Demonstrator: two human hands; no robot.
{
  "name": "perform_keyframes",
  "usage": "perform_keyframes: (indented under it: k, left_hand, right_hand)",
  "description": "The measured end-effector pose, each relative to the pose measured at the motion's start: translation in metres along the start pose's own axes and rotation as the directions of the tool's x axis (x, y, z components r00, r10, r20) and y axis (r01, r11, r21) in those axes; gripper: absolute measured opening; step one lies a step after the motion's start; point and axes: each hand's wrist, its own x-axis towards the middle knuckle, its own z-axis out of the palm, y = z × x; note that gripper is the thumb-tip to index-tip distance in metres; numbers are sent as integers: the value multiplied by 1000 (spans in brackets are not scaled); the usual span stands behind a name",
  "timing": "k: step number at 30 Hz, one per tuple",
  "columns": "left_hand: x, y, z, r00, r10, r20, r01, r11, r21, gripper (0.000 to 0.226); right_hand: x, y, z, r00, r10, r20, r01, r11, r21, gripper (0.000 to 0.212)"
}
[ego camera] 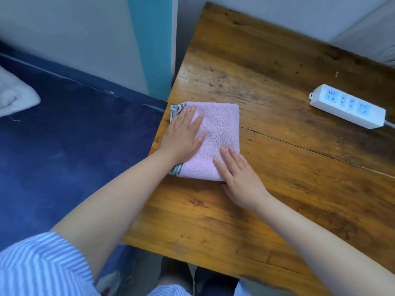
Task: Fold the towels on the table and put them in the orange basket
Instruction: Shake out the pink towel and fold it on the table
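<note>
A pink towel with a striped border lies folded into a small rectangle near the left edge of the wooden table. My left hand lies flat on its left half, fingers straight and pointing away from me. My right hand presses flat on its near right corner, fingers straight. No orange basket is in view.
A white power strip lies at the table's right side with its cord leaving the frame. Left of the table is a dark blue bed surface with a white quilt at the far left. A wall runs behind.
</note>
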Motion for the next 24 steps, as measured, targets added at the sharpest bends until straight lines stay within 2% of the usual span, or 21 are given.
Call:
perform_keyframes:
  k: [2, 4, 6, 7, 9, 11, 12, 14, 16, 19, 22, 24]
  left_hand:
    - [-14, 6, -13, 975, 188, -115, -184, 982, 49, 44]
    - [-38, 10, -18, 894, 391, -220, -382, 920, 86, 31]
    - [-62, 13, -15, 885, 446, -131, -433, 894, 117, 23]
    - [-71, 13, -13, 907, 418, -42, -409, 902, 139, 31]
    - [-81, 12, -8, 948, 302, 97, -317, 925, 210, 63]
    - [-84, 14, -6, 972, 213, 104, -232, 943, 238, 76]
    - [-85, 16, -6, 981, 169, 94, -188, 951, 247, 77]
    - [-86, 19, -7, 992, 31, 119, -58, 970, 237, 73]
    - [-88, 20, -5, 996, -55, 73, 36, 970, 238, 64]
    - [-91, 26, -7, 997, -33, -65, 47, 972, 230, 50]
    - [-96, 40, -13, 975, -36, -217, 79, 978, 192, 28]
    - [-105, 46, -22, 965, -125, -232, 142, 988, 56, 8]
  right_hand:
    - [-3, 6, 0, 991, -26, -130, 29, 999, 20, 50]
    - [-7, 10, -1, 980, -80, -183, 80, 997, -11, 43]
    - [-5, 13, -1, 965, -162, -205, 154, 987, -55, 33]
    - [-2, 15, -1, 957, -210, -198, 200, 977, -69, 32]
    - [8, 19, -6, 949, -267, -166, 250, 961, -120, 32]
    - [18, 19, -18, 955, -281, -90, 266, 952, -148, 33]
    - [22, 19, -24, 966, -260, 1, 258, 958, -128, 35]
    - [28, 26, -31, 956, -231, 183, 240, 971, -27, 36]
    - [35, 40, -39, 925, -213, 314, 185, 976, 115, 30]
    - [43, 54, -63, 935, -196, 294, 113, 954, 276, 21]
    - [41, 58, -79, 927, -244, 286, 121, 914, 386, 10]
    - [40, 55, -88, 937, -243, 251, 110, 886, 450, 21]
